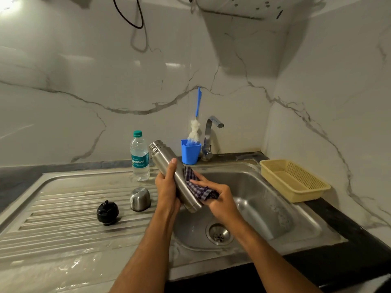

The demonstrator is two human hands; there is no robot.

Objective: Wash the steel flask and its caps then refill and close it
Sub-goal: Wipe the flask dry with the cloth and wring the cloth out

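My left hand [167,187] grips the steel flask [164,156], which is tilted with its open mouth up and to the left, above the left edge of the sink basin [254,199]. My right hand [218,197] holds a checked cloth [197,186] pressed against the flask's right side. On the ribbed drainboard [63,208] to the left stand the steel outer cap [140,199] and the black inner cap [108,212]. A plastic water bottle [139,157] with a green cap stands behind them.
A blue cup [190,154] holding a blue-handled bottle brush [195,127] stands next to the tap [210,138] at the back. A yellow plastic basket [294,179] sits on the dark counter right of the basin. The drain [219,233] lies below my hands.
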